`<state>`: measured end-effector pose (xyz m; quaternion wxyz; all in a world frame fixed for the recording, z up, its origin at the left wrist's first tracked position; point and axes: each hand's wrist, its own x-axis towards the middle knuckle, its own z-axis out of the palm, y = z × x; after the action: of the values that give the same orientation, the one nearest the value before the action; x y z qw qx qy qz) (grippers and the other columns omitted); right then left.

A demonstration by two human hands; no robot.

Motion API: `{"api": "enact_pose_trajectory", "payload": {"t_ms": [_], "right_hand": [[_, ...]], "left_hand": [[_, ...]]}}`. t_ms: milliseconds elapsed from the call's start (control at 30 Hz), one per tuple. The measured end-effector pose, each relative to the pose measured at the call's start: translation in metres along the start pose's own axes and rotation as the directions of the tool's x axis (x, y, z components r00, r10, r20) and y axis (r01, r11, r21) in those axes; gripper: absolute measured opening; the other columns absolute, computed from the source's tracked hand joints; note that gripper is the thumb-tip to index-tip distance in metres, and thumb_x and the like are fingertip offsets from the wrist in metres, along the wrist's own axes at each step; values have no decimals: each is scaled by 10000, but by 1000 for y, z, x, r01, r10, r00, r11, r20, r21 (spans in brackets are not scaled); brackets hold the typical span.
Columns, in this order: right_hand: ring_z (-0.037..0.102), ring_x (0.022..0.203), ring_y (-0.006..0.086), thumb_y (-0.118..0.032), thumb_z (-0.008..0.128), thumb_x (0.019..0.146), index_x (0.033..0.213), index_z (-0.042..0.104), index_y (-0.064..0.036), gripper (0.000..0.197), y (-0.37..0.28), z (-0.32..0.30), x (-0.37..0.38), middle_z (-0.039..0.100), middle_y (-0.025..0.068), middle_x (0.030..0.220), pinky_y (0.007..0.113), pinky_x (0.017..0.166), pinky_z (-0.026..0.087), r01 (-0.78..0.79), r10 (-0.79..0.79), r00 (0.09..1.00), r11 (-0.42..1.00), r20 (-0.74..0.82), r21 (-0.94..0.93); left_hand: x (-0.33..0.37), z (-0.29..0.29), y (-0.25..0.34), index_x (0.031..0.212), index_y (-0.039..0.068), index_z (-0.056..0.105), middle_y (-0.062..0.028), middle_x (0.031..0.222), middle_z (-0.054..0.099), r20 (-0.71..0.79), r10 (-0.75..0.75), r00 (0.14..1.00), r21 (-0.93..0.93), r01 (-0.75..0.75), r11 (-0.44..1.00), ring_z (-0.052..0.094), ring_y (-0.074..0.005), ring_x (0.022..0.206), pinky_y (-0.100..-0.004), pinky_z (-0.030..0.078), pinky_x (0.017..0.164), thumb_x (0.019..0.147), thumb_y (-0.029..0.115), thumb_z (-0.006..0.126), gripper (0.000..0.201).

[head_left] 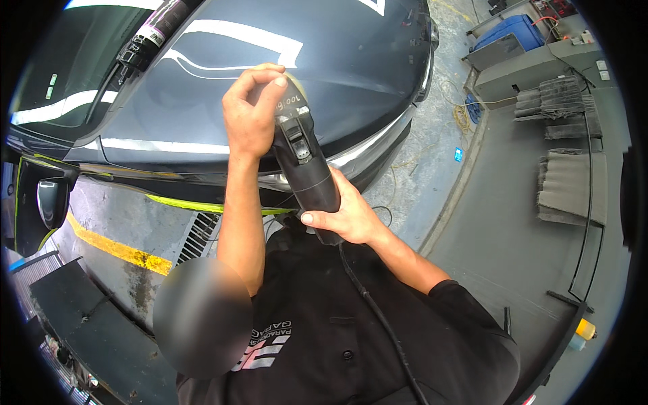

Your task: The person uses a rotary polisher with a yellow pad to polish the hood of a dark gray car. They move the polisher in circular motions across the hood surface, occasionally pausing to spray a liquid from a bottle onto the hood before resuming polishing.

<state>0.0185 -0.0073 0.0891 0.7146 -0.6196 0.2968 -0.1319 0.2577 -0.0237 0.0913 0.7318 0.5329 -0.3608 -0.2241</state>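
Observation:
A black corded polisher [312, 179] is tilted over the dark grey car hood [364, 74], its head toward the far side and a yellowish pad [295, 86] partly showing at the head. My right hand [351, 210] wraps around the rear of its body, thumb across the top. At the head, my left hand [248, 111] is closed with curled fingers against the left side. Its palm side and whatever lies under it are hidden. From the tool's rear end, a black cord [368, 297] runs down over my dark shirt. Whether the pad touches the paint, I cannot tell.
Near the windshield at upper left lies a black bottle [154, 30] with a pinkish label. A side mirror [52, 202] juts out at left. Grey cloths [572, 182] hang on a rack at right. Coiled yellow cord [462, 118] lies on the floor beyond the bumper.

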Motion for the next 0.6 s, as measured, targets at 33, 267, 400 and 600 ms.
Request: {"api": "enact_pose_trajectory", "payload": {"t_ms": [33, 267, 400, 600], "right_hand": [[515, 1321, 207, -322, 918, 813, 1573, 357, -2, 998, 0, -2, 0, 549, 111, 1422, 389, 1133, 413, 0, 0, 1000, 1000, 12, -2], [573, 1203, 180, -234, 915, 811, 1508, 431, 17, 885, 24, -58, -29, 602, 85, 1306, 374, 1060, 473, -50, 54, 996, 998, -77, 49], [604, 1094, 154, -224, 908, 818, 1438, 483, -9, 782, 41, -97, -49, 631, 61, 1203, 346, 983, 508, -67, 83, 990, 988, -114, 136], [702, 903, 201, -232, 858, 842, 1326, 514, -17, 632, 68, -146, -61, 660, 100, 1084, 364, 800, 612, -32, 61, 982, 986, -180, 161]], "left_hand": [[-1, 3, -4, 966, -21, 748, -158, 1152, 749, 8, 23, 1000, 21, -23, 1000, 693, -253, 1097, -381, 506, 1004, 905, 128, 743, 161], [-16, 77, -18, 910, 14, 743, -129, 1035, 761, 31, 125, 992, 163, -129, 978, 715, -261, 1006, -373, 527, 963, 858, 147, 766, 144], [-24, 127, -29, 923, 28, 747, -111, 1086, 764, 116, 108, 987, 203, -130, 971, 700, -243, 1051, -368, 518, 980, 849, 143, 761, 138], [-22, 192, -52, 858, 48, 747, -105, 1022, 765, 182, 118, 976, 261, -164, 951, 704, -308, 1019, -413, 520, 966, 811, 220, 741, 178]]}}
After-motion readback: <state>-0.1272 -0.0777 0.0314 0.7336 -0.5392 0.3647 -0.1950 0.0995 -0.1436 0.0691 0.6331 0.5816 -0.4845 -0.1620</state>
